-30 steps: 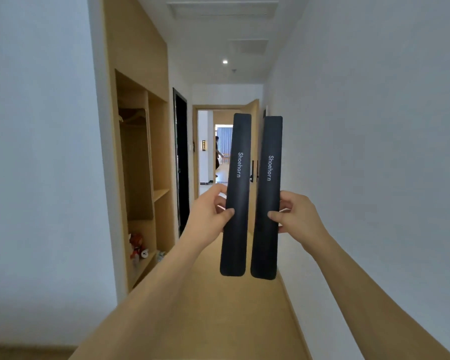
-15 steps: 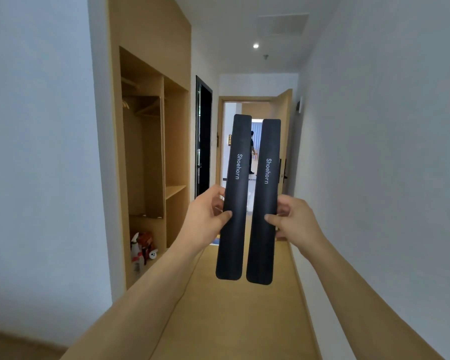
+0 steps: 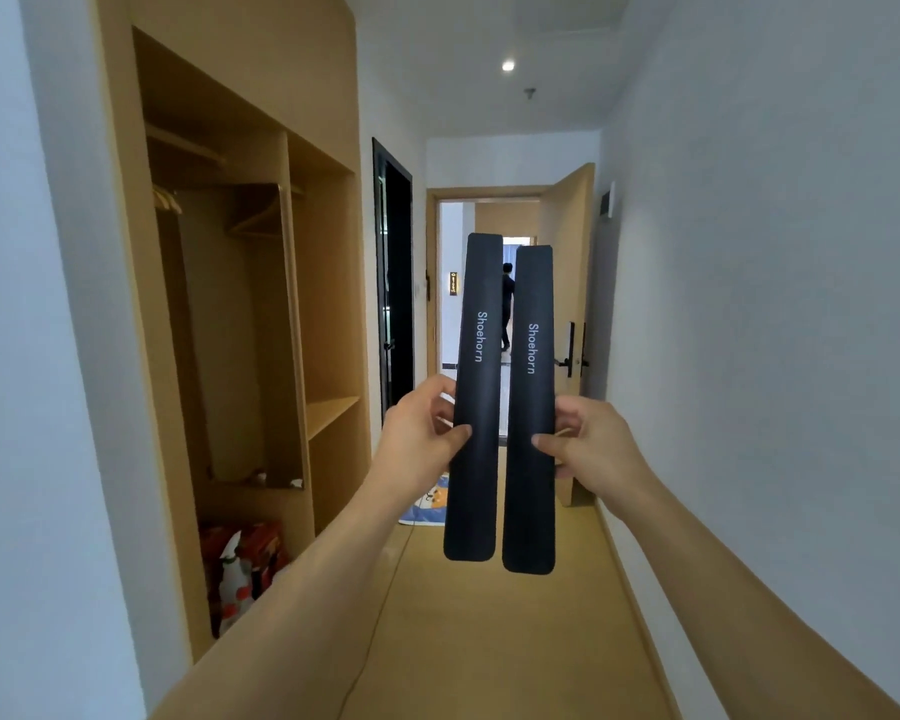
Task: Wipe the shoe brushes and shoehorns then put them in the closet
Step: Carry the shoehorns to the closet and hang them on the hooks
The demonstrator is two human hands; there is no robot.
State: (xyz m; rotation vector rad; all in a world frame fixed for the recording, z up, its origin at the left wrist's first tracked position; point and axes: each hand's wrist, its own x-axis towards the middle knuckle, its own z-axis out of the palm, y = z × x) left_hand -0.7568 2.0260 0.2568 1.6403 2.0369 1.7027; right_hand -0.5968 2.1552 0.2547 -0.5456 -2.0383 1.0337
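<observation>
Fingers first: your left hand (image 3: 421, 433) pinches the left shoehorn (image 3: 476, 397), thumb (image 3: 458, 433) across the front face, the other fingers curled round behind its left edge. Your right hand (image 3: 588, 444) pinches the right shoehorn (image 3: 530, 407) the same way, thumb on the front, the rest wrapped behind its right edge. Both grips sit a bit below the middle of each strip. The two shoehorns are flat, long and black, each with "Shoehorn" printed in white down the face. You hold them upright, side by side, out in front of you at arm's length in the hallway, nearly parallel, a thin gap between them; the right one sits slightly lower. Both hang in the air, touching nothing but your hands. To your left is the open wooden closet (image 3: 261, 304), built into the wall, with a hanging rail up top, a shelf (image 3: 331, 410) in the right section and a lower compartment. In that lower compartment are a white spray bottle (image 3: 235, 584) and some red packaging (image 3: 261, 545) behind it. The floor (image 3: 489, 641) is light wood. A patterned mat (image 3: 430, 504) lies on it past your left hand. Further down are a dark doorway (image 3: 396, 272) on the left and an open wooden door (image 3: 575, 283) on the right, with a person (image 3: 507, 304) standing beyond it, seen between the shoehorns. White wall (image 3: 775, 304) on your right.
</observation>
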